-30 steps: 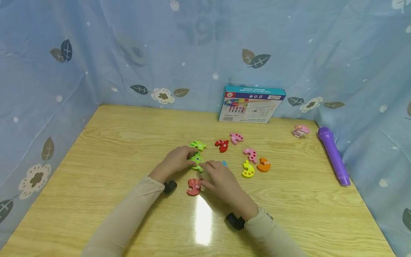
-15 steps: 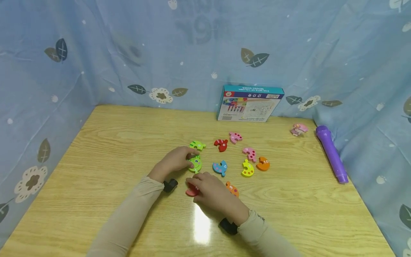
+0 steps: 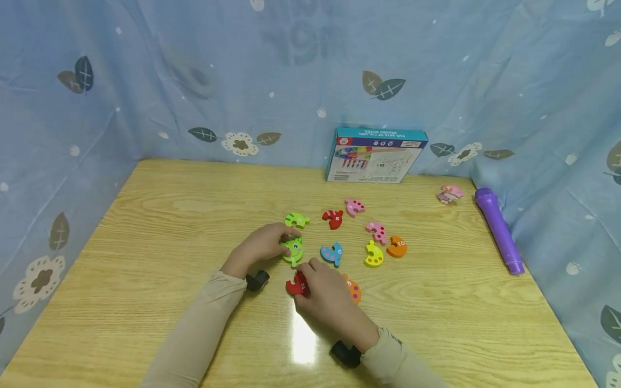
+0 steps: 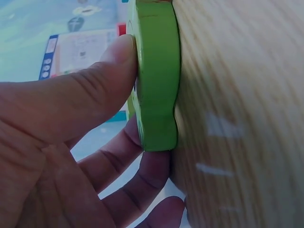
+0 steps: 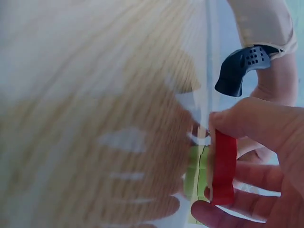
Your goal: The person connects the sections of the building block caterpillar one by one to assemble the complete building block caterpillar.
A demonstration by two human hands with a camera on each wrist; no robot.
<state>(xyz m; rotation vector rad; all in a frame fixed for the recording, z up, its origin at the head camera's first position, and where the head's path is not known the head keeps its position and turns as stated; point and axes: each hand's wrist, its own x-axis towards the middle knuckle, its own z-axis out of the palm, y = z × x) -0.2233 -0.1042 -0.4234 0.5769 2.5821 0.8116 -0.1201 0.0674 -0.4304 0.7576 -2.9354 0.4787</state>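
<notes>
My left hand [image 3: 259, 246] holds a green wooden puzzle piece with a smiling face [image 3: 293, 251], which lies on the table. In the left wrist view the thumb rests on the face side of this green piece [image 4: 158, 80], and fingers curl at its edge. Just to the right and nearer, my right hand [image 3: 327, 296] pinches a red curved puzzle piece marked 2 [image 3: 295, 285]. Seen from the right wrist, thumb and fingers grip opposite ends of the red piece [image 5: 224, 168]. Partly behind that hand lies an orange spotted piece marked 3 [image 3: 354, 291].
Beyond the hands lie a striped green piece [image 3: 296, 220], a blue piece [image 3: 332, 253], a darker red piece [image 3: 333, 219], a yellow piece [image 3: 374, 254], an orange piece [image 3: 397, 247] and two pink ones. A box [image 3: 375, 156], pink figurine [image 3: 450, 194] and purple microphone [image 3: 499, 230] stand farther back.
My right hand has left the green face piece, come nearer and taken hold of the red piece, turning it slightly. The blue and orange spotted pieces are uncovered. My left hand stays at the green piece.
</notes>
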